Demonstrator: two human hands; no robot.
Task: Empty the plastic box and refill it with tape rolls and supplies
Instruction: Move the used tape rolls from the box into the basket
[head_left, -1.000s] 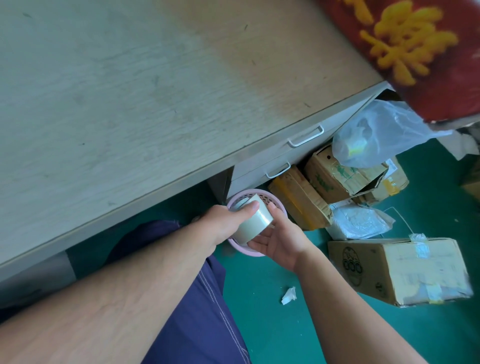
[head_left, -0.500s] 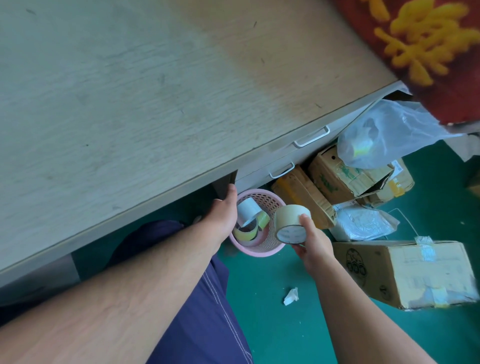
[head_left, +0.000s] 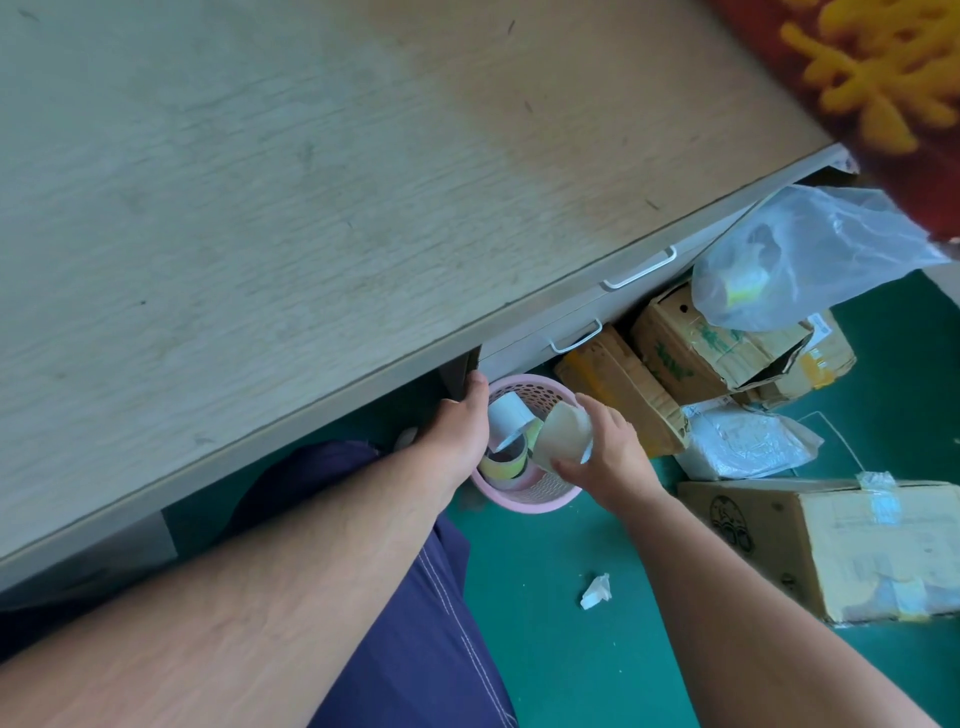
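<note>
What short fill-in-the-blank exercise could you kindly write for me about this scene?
1. The right hand holds a beige tape roll over the ____ basket.
2. The basket stands on a ____ floor.
3. The drawers behind the basket show ____ handles.
4. A crumpled ____ paper scrap lies on the floor.

Missing words: pink; green; two; white.
</note>
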